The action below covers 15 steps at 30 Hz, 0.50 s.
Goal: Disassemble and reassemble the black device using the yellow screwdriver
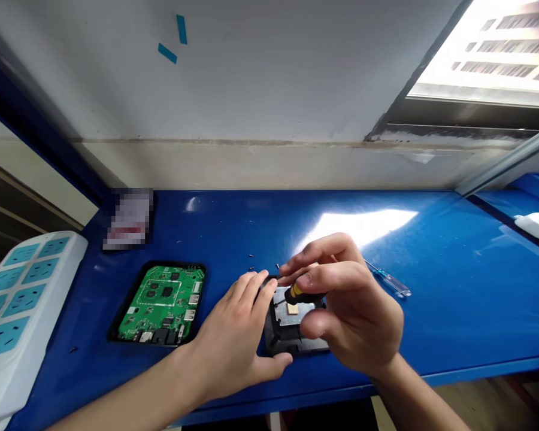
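A black device cover [282, 342] with a grey metal plate [286, 314] and a small tan pad lies near the bench's front edge. My left hand [236, 335] rests on the cover's left side, fingers pressed together along its edge and thumb on its front. My right hand [345, 305] is closed round a small screwdriver [302, 294] with a black and yellow handle, held over the metal plate. To the left, a green circuit board [164, 302] sits in the other black half of the case [117, 326].
Several tiny screws [251, 257] lie loose behind the cover. A second screwdriver with a clear handle [393, 281] lies right of my hands. A white power strip [15, 311] stands at the left on the blue bench [453, 287]. A blurred card [129, 218] lies at the back left.
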Each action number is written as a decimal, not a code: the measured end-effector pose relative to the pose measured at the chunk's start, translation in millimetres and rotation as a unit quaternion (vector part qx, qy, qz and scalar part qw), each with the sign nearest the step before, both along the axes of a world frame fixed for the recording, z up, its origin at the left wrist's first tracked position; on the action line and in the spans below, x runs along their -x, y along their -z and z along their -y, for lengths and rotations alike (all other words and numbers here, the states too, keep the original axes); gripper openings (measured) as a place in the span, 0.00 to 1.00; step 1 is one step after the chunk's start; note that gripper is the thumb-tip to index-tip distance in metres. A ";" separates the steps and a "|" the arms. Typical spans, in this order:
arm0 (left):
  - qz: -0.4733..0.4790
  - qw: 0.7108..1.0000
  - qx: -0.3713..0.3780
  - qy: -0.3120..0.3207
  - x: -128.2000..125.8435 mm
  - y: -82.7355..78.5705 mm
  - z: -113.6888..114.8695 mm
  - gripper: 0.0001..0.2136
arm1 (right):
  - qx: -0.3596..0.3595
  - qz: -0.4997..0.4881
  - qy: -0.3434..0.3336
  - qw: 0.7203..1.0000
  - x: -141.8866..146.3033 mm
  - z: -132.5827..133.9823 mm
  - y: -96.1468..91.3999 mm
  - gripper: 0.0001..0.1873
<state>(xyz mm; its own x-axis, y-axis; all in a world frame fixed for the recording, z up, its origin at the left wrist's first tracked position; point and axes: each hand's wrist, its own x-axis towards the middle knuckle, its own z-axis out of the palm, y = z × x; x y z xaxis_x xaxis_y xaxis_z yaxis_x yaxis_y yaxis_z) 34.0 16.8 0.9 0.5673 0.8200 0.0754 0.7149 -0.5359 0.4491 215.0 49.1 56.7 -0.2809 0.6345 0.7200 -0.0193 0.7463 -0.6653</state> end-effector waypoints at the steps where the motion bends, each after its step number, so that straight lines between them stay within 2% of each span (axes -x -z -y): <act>1: -0.002 1.000 0.003 0.000 -0.1 0.3 0.0 0.42 | -0.004 -0.002 0.015 1.000 -0.2 -0.3 -0.1 0.12; 4: -0.006 1.000 0.013 -0.003 -0.7 -0.5 -0.3 0.41 | -0.019 0.000 0.036 0.999 -1.2 -0.7 0.3 0.10; 7: -0.007 1.000 0.010 -0.005 -1.3 -2.5 -0.6 0.41 | -0.011 0.007 0.043 0.999 -2.4 -0.7 1.7 0.16; 10: -0.012 1.000 0.005 -0.009 -1.7 -4.6 -0.9 0.38 | -0.001 0.004 0.015 1.000 -2.7 -0.4 2.5 0.22; 15: -0.003 1.000 0.005 -0.001 -1.9 -5.7 -0.7 0.40 | -0.018 0.019 -0.017 1.000 -0.4 0.4 -1.2 0.19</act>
